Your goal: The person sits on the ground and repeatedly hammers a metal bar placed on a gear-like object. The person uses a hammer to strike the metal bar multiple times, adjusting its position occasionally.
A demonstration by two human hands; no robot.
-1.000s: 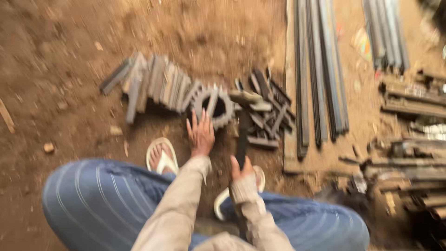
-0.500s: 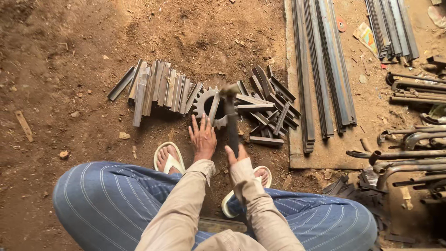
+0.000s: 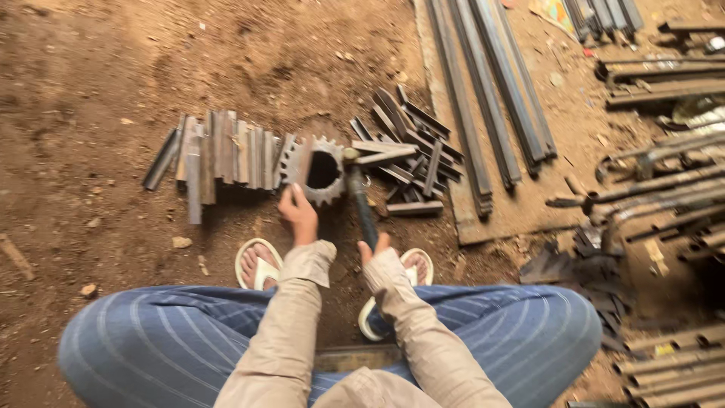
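The left hand (image 3: 297,215) lies with its fingers spread against the lower left rim of a toothed metal ring (image 3: 317,170) that stands on edge on the dirt ground (image 3: 98,83), steadying it rather than closing round it. The right hand (image 3: 374,249) is clenched round the dark handle of a hammer (image 3: 361,202), whose head sits up beyond the fist, just beside the ring's right edge. Left of the steadying hand stands a row of cut steel pieces (image 3: 219,151); right of the hammer lies a loose heap of short steel offcuts (image 3: 411,155).
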